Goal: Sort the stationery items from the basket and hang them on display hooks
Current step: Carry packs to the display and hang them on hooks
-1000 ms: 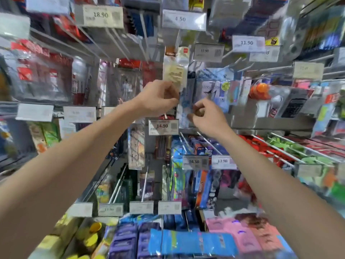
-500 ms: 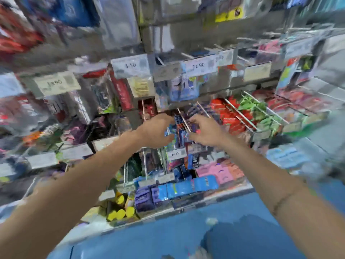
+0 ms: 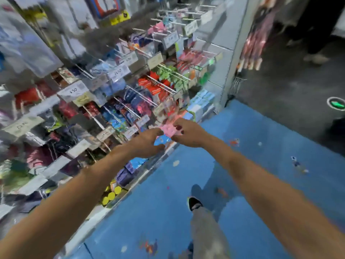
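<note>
The rack (image 3: 222, 75) fills the left half of my view, row on row of hooks (image 3: 164, 85) loaded with packets and fronted by price tags (image 3: 119, 71), most of it smeared by blur. The blue floor (image 3: 261, 146) runs along its foot and gives way further out to dark floor (image 3: 280, 90) bearing a green mark (image 3: 337, 104). Below, I see one leg (image 3: 205, 227) in grey trousers with a dark shoe (image 3: 194, 202), set on the blue floor near the rack's base.

Both bare arms reach forward and meet low on the rack, near its right end. Crowded hooks of red packs (image 3: 151, 86) and green packs (image 3: 168, 71) jut out above the hands, and tags hang just to their left, so the spot is hemmed in.

The pink packet (image 3: 169, 130) sits between the hands, in front of the lower rows. The right hand (image 3: 188, 133) pinches its right edge between thumb and fingers. The left hand (image 3: 147, 141) touches its left edge with curled fingers; through the blur I cannot tell whether it grips. A blue packet (image 3: 161, 142) shows just beneath the left fingers. Yellow caps (image 3: 112, 193) sit at the rack's bottom.
</note>
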Demonstrator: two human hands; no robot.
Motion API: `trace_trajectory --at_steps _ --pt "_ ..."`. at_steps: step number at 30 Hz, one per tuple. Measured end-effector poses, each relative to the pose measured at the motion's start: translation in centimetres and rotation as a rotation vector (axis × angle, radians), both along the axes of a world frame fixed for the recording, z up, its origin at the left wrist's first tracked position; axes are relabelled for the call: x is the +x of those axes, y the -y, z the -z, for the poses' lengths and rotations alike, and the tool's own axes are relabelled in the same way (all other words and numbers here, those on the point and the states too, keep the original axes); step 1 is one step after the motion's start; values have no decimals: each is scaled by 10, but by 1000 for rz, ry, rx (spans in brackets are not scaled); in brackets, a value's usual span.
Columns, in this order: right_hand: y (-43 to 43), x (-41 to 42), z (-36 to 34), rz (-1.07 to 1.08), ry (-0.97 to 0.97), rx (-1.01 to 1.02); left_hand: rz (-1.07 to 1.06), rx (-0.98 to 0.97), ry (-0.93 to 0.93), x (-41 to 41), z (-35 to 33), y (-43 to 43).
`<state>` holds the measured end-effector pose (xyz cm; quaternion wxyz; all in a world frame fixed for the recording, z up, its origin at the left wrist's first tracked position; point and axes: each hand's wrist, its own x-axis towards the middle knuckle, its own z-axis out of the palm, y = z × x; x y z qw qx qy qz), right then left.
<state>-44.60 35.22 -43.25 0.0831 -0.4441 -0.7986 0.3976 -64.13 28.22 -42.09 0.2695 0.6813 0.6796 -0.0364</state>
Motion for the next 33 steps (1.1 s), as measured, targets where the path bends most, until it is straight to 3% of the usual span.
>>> trace_trajectory --at_steps 8,15,23,33 --pt "156 179 16 555 21 -143 424 -97 20 158 -1 51" --pt "323 361 0 1088 107 -198 920 -115 71 376 -8 111" --pt "559 485 -6 1538 17 -231 1476 -218 87 610 -8 285" --pt "794 588 -19 1968 17 -262 1834 -266 92 795 -7 496"
